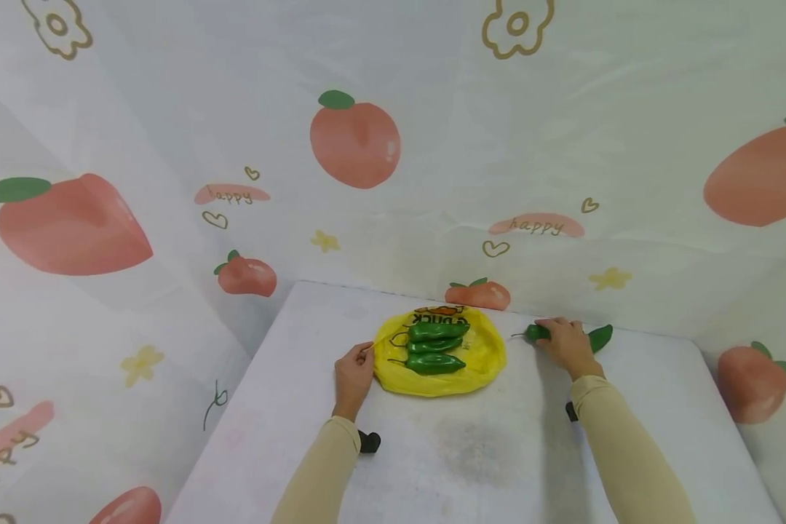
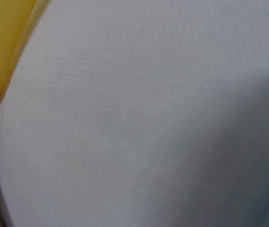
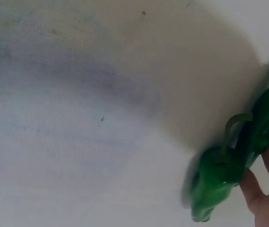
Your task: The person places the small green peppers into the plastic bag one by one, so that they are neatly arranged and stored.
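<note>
Skin on the green pepper (image 1: 537,332) toward the right of the tabletop (image 1: 268,422) looks glossy and probably slippery, over a body that should be light and fairly firm; the right hand (image 1: 565,346) has its fingers curled around it, close beside a second pepper (image 1: 600,337). That broad hold on the body suits it better than the thin stem (image 1: 517,335), which could snap. The left hand's (image 1: 354,375) fingers pinch the edge of the yellow bag (image 1: 487,364), likely flimsy, where three more peppers (image 1: 435,346) lie.
</note>
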The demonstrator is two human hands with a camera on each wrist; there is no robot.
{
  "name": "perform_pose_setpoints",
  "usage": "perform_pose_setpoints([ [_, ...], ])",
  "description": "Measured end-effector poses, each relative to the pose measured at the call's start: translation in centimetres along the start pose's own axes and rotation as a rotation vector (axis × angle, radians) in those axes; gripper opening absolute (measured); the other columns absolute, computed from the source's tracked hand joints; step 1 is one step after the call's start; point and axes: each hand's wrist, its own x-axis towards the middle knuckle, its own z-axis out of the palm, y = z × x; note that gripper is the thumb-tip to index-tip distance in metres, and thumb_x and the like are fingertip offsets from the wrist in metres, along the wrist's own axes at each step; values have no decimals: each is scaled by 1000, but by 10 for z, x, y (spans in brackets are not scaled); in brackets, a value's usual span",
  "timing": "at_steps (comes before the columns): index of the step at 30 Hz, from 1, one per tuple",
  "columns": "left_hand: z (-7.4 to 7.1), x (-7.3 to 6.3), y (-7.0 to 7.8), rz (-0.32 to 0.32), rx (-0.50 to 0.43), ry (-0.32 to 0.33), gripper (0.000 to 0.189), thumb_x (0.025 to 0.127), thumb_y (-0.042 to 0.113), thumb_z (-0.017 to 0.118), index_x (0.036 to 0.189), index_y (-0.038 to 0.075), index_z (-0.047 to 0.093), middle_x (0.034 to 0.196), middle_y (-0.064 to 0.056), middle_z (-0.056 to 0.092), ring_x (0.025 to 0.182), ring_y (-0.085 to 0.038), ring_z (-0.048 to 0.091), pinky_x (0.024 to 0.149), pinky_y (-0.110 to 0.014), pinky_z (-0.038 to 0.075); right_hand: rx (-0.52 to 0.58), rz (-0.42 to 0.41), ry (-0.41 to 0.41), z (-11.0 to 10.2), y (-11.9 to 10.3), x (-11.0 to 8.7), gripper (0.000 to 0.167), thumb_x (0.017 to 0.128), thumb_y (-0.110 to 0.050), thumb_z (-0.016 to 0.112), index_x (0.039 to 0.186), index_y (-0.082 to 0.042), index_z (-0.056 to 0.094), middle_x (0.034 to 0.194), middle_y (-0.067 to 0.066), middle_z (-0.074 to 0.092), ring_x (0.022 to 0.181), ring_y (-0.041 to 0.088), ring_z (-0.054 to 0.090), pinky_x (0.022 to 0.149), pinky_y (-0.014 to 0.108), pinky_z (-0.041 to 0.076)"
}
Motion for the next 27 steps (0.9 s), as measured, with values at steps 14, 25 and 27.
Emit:
perform_pose_setpoints([
  [14,0,-3,2,3,16,14,21,100,22,65,115,14,77,81,-4,70,64,-13,56,57,-19,48,66,171,-68,7,-12,-8,49,98,-26,67,143,-8,56,142,31,48,125,60,40,106,81,19],
  [25,-1,-2,2,13,20,17,21,100,21,65,115,13,77,79,-4,67,63,-12,55,56,-19,48,81,215,-59,11,-21,-18,50,97,-33,69,141,-12,58,139,30,51,124,58,40,101,78,25],
  [27,0,-2,1,11,19,7,21,100,22,64,116,14,76,79,-3,67,63,-13,55,56,-19,48,80,226,-66,13,-20,-20,51,97,-34,69,142,-12,57,139,31,52,125,58,38,100,78,24],
])
